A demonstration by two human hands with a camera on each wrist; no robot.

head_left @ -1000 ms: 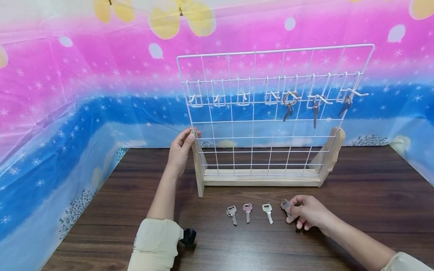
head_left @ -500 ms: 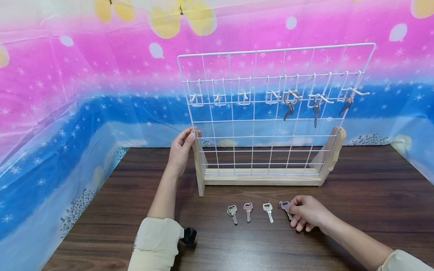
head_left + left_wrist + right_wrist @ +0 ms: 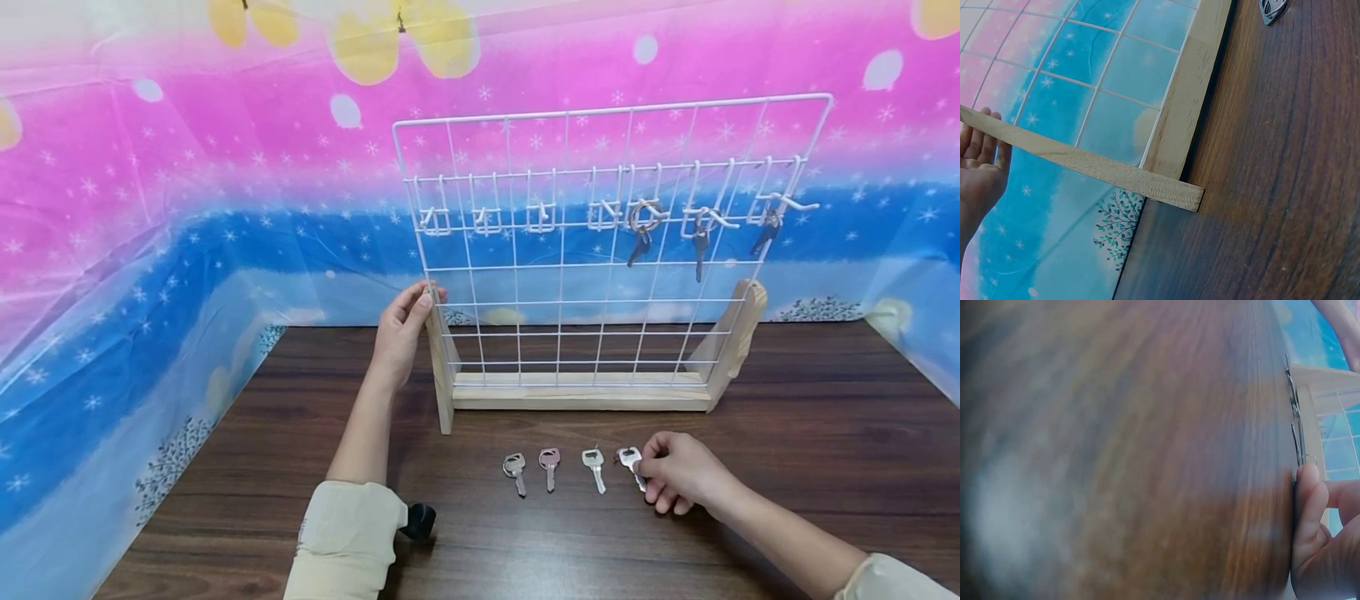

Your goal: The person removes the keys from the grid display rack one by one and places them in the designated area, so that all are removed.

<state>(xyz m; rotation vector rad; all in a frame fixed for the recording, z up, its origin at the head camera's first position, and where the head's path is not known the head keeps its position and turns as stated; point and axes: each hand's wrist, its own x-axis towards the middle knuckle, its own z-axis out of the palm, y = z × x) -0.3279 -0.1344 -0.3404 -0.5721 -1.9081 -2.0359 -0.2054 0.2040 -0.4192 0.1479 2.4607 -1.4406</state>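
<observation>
My left hand (image 3: 401, 333) grips the top of the left wooden upright (image 3: 441, 367) of a white wire grid rack (image 3: 558, 302), thumb in front and fingers behind. In the left wrist view the fingers (image 3: 986, 145) show past the wood's edge. Low over the table, my right hand (image 3: 682, 473) pinches the blade end of a silver key (image 3: 630, 458) with a ring at its head. Left of it lie a silver key (image 3: 593, 471), a pinkish key (image 3: 550, 468) and another silver key (image 3: 515, 473), in a row. The right wrist view shows the row edge-on beyond my fingertips (image 3: 1310, 472).
White hooks line the grid; those on the left, like one hook (image 3: 540, 218), hold nothing. Keys hang on the right: one on a large ring (image 3: 639, 246), one in the middle (image 3: 701, 254), one at the end (image 3: 767, 232). A patterned cloth (image 3: 225, 208) stands behind the dark wooden table (image 3: 285, 433).
The key in my right hand has tipped flatter toward the table, its head now facing up. My fingers have slid slightly right, toward its blade end. The left hand stays on the upright.
</observation>
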